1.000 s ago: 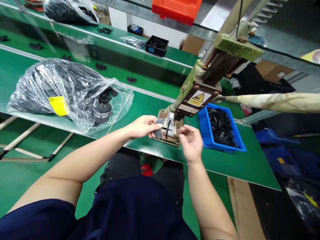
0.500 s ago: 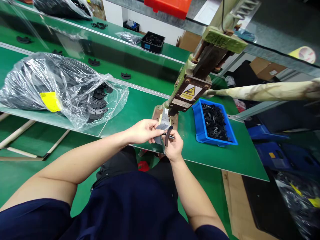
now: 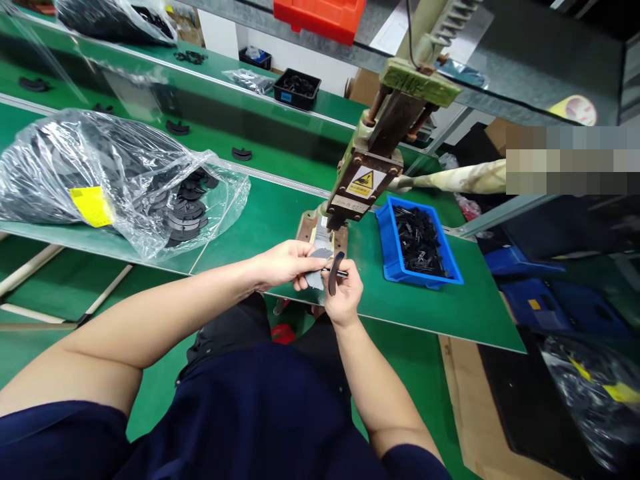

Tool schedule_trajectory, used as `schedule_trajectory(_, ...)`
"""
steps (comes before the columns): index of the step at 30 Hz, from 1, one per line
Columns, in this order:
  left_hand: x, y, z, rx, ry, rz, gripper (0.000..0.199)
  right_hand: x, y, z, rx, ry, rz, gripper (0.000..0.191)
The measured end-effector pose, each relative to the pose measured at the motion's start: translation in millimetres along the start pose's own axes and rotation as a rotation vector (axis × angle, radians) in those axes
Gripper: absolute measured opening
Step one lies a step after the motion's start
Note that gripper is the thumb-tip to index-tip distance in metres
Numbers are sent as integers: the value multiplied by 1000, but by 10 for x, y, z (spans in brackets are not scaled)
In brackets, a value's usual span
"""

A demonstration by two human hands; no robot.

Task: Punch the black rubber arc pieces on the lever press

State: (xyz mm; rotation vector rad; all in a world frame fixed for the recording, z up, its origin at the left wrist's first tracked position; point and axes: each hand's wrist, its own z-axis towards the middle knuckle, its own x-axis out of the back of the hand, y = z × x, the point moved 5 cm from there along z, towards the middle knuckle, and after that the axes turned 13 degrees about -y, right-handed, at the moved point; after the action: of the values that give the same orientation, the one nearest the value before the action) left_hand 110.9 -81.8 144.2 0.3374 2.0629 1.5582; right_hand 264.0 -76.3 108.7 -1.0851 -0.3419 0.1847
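The left hand (image 3: 295, 265) pinches thin grey curved pieces (image 3: 315, 277), while the right hand (image 3: 345, 293) grasps a dark crescent-shaped strip (image 3: 334, 277) right beside them, all just in front of a green-and-brown metal press (image 3: 376, 160). To its right, a blue rectangular plastic bin (image 3: 387, 239) of small black parts (image 3: 420, 240) stands on the green desk (image 3: 270, 220); leftward lies a clear plastic bag (image 3: 125, 180) of dark curved parts.

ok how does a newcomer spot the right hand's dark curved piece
Find the tall green-and-brown metal press. Near its base, the bare right hand holds a narrow dark curved piece, unlike the broader grey piece in the left hand.
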Motion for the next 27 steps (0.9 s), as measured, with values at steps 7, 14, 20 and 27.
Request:
schedule_trajectory(7,190,-43,-18,19,20,73,48,54,51,-27,42,-115,-150,20)
schedule_trajectory(14,195,212,-265,-250,374,639,31,179,-127,-1,151,-187,-364,13)
schedule_trajectory(20,62,116,-148,-173,219,704,43,140,-157,-8,223,-222,-437,8)
schedule_trajectory(27,141,-14,-68,-152,141,269,42,163,-153,-56,249,-212,-410,12)
